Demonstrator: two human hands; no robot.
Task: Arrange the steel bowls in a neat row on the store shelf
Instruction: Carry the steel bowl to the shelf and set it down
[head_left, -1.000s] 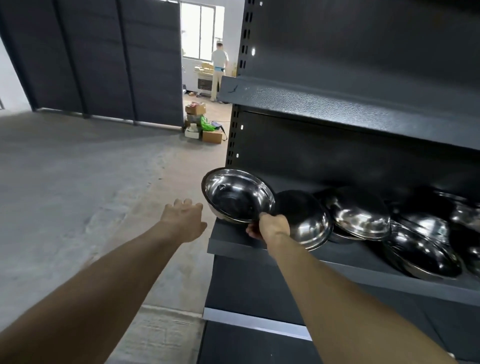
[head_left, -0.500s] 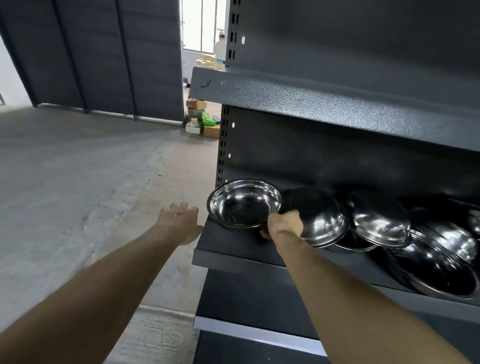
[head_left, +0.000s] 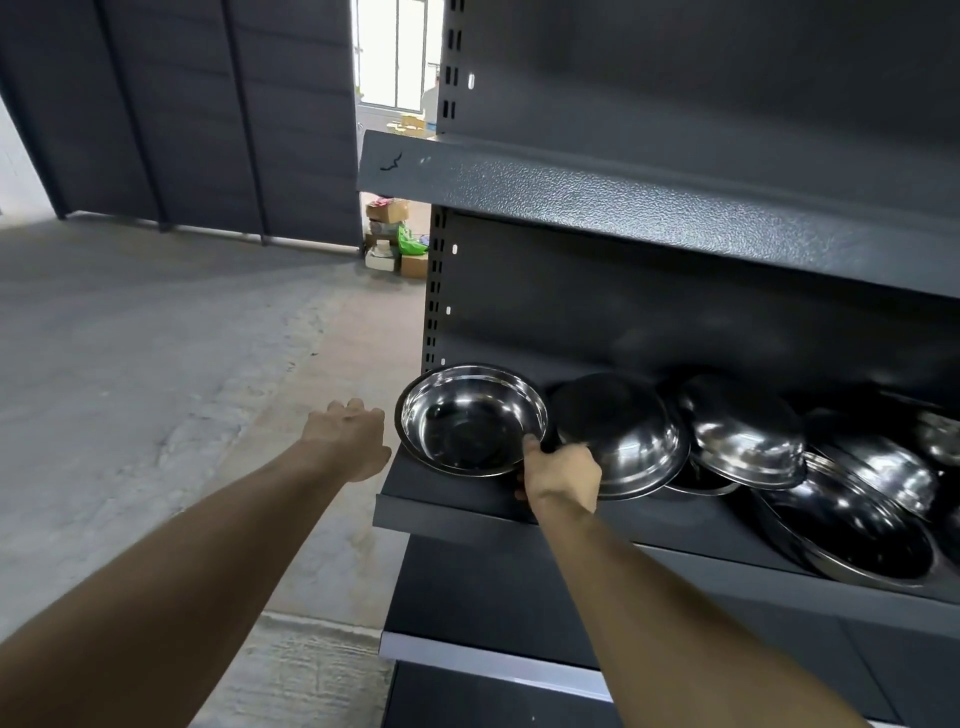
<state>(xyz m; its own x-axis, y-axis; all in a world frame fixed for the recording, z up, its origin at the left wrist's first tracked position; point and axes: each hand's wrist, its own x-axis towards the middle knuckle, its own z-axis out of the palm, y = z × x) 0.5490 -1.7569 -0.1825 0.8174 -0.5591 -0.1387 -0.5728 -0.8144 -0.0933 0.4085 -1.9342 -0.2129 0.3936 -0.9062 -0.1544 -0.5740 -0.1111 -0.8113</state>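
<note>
So far only one steel bowl (head_left: 471, 419) sits upright at the shelf (head_left: 457, 501) end, centre frame, right hand (head_left: 562, 474) pinching its rim, left hand (head_left: 347, 434) spread beside, while the other bowls (head_left: 748, 441) lie jumbled rightward.

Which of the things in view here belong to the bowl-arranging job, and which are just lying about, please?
Part of the job:
- upright steel bowl, pinched at its rim by the right hand
- overturned bowls heaped to its right
- shelf
- left hand, open beside the shelf end

Just lying about:
- cardboard boxes on the floor
- green bag
</note>
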